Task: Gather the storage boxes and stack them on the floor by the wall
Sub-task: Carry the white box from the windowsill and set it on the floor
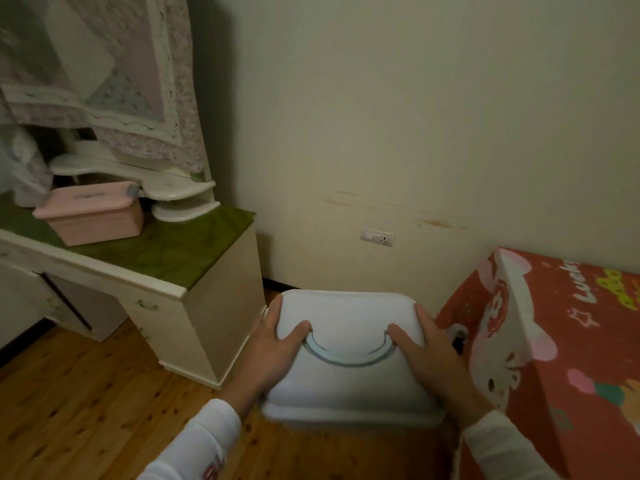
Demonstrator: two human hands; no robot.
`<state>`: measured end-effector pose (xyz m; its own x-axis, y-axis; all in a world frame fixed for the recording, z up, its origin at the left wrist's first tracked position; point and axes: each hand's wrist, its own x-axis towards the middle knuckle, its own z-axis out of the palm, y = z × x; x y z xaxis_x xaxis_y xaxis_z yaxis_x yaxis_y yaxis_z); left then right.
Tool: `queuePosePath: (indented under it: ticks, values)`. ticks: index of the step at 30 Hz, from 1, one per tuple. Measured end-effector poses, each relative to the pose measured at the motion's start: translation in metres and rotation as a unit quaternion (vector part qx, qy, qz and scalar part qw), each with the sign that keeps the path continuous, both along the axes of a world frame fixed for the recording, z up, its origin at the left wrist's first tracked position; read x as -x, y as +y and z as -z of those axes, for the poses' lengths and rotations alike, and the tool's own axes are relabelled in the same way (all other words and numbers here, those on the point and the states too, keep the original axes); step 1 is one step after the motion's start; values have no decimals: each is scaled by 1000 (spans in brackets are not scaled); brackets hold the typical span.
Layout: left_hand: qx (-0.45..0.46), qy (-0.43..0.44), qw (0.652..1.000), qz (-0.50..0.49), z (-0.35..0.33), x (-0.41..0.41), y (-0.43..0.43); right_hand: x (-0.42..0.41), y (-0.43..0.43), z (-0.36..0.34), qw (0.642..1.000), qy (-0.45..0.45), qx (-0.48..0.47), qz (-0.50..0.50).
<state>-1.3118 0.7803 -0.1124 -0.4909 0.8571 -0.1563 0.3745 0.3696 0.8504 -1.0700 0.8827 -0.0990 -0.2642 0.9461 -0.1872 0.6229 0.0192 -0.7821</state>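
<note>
A pale blue storage box (349,386) with a curved handle set in its lid is held low over the wooden floor, close to the cream wall. My left hand (273,344) grips its left side, thumb resting on the lid. My right hand (429,351) grips the right side the same way. Whether the box touches the floor is hidden by its own lid. A pink storage box (93,216) with a lid stands on the green-topped dresser at the left, well apart from both hands.
The cream dresser (207,306) with a green top stands left of the blue box, with a draped mirror above. A large red printed box (561,358) stands close on the right. A wall socket (377,236) sits above the gap. Wooden floor (86,410) stretches to the lower left.
</note>
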Motion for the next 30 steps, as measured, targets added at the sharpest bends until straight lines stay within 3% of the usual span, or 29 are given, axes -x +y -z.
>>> queuePosePath:
  ticks: [6,13,21,30]
  values:
    - [-26,10,999,27,-7,89,69,84,57,0,999,12,-27,22]
    - [-25,12,999,27,5,139,141,133,129,8,1000,19,-5,24]
    - [-16,7,999,34,49,190,268,187,252,64,997,43,27,65]
    - [32,0,999,22,94,229,420,225,396,109,992,2,51,113]
